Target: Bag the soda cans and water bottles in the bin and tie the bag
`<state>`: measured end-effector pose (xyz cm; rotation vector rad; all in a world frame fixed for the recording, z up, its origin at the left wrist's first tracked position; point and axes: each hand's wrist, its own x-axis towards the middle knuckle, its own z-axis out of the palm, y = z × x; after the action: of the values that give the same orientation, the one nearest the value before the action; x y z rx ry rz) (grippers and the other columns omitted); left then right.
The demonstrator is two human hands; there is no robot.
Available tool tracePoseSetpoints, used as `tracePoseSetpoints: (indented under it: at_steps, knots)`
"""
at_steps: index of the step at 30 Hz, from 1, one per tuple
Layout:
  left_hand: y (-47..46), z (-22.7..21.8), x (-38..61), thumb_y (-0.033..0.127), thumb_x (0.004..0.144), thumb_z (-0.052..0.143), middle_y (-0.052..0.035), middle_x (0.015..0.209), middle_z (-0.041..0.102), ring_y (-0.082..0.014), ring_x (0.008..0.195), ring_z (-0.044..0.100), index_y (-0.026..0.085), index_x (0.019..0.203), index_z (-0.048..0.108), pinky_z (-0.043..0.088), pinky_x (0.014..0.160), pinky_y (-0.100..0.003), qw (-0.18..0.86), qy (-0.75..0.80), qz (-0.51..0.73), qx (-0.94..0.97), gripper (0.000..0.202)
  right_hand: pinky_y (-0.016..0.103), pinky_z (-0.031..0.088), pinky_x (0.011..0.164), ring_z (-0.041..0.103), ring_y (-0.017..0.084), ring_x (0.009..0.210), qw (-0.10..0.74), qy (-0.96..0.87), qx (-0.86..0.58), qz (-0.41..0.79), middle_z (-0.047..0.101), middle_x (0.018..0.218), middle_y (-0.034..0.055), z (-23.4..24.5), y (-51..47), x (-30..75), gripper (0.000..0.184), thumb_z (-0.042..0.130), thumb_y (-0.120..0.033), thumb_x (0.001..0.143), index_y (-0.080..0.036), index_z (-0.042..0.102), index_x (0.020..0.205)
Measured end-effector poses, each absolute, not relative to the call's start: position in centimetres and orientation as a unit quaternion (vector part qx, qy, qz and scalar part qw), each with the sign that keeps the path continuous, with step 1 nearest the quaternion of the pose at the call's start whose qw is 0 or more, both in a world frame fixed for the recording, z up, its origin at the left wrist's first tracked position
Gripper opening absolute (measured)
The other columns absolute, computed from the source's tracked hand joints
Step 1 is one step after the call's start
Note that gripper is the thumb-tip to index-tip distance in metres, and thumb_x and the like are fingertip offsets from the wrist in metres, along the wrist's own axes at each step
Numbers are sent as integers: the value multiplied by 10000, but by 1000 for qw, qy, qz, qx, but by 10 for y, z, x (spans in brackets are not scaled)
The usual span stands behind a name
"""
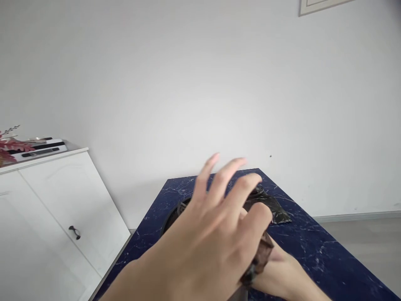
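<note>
My left hand (216, 225) hovers in the foreground over a dark blue marbled table (316, 251), its fingers stretched out and apart. A strip of black plastic bag (259, 259) runs out from under its thumb. More of the black bag (275, 209) lies crumpled around a round dark opening (171, 219) in the table top, mostly hidden behind the hand. My right hand (285, 274) rests low on the table under the left one, touching the plastic strip. Its fingers are hidden.
A white cabinet (62, 209) with a dark knob stands at the left, carrying a flat white and black device (40, 149) and red dried flowers (12, 146). A white wall is right behind the table. Grey floor (369, 246) shows at the right.
</note>
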<state>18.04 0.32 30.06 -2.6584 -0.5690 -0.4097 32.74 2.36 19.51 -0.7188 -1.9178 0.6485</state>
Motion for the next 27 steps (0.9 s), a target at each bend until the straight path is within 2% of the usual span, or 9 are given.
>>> tracePoseSetpoints:
  at_steps: [1,3,5,7,11,16,19,22,27]
  knots:
    - [0,299,175,299,999,679,-97,1599,536,-390,1625,268,259,1189,642,194,1336,-698,188,-219,-179,-941,198,309,599,721,704,232,826,490,-774,-284,282,738,872,10,203,23,326,93,674,-327,923,-279,749,895]
    - [-5,292,160,510,900,801,-86,1653,466,-454,1596,298,327,1415,534,232,1310,-727,158,-266,-258,-916,609,316,602,729,688,215,767,514,-745,-282,319,722,800,16,218,23,323,305,590,-402,1017,-252,731,793]
    - [-9,280,143,653,746,886,-98,1636,448,-504,1526,384,376,1543,383,383,1237,-708,112,-351,-331,-869,982,307,599,710,692,211,748,525,-710,-310,353,716,765,23,226,22,322,444,507,-448,1085,-252,751,769]
    - [-9,265,130,699,661,916,-118,1558,481,-497,1409,508,382,1536,341,547,1084,-641,62,-459,-371,-805,1094,311,605,726,711,225,782,532,-682,-329,380,737,802,33,228,22,323,452,508,-502,1092,-266,795,836]
    - [-1,246,123,669,645,918,-114,1357,578,-410,1196,628,329,1372,463,615,875,-532,-45,-526,-327,-784,923,316,581,736,666,211,717,537,-680,-326,377,716,780,26,225,21,327,417,547,-533,1079,-264,787,869]
    - [11,250,150,529,696,897,-67,1206,639,-378,1202,590,302,1167,622,552,964,-547,-151,-455,-256,-839,591,259,425,617,487,142,669,511,-715,-319,355,595,744,-24,226,21,332,417,561,-446,1096,-225,568,742]
    - [13,250,167,426,724,846,-66,1133,640,-357,1148,587,264,1016,616,522,968,-557,-138,-452,-297,-830,405,269,335,572,365,136,663,494,-733,-330,332,493,722,-32,225,23,337,455,541,-485,1097,-224,458,734]
    - [15,250,174,326,779,731,-54,997,641,-320,1037,589,250,881,558,506,918,-535,-118,-447,-304,-833,215,277,330,591,355,145,690,476,-750,-332,317,481,743,-24,224,24,342,455,475,-507,1117,-227,433,760]
    - [23,256,167,261,866,623,6,862,656,-237,857,589,256,858,526,481,848,-457,-169,-421,-261,-852,98,285,357,624,381,146,686,472,-762,-322,305,487,751,-21,224,27,346,462,419,-503,1136,-232,404,763]
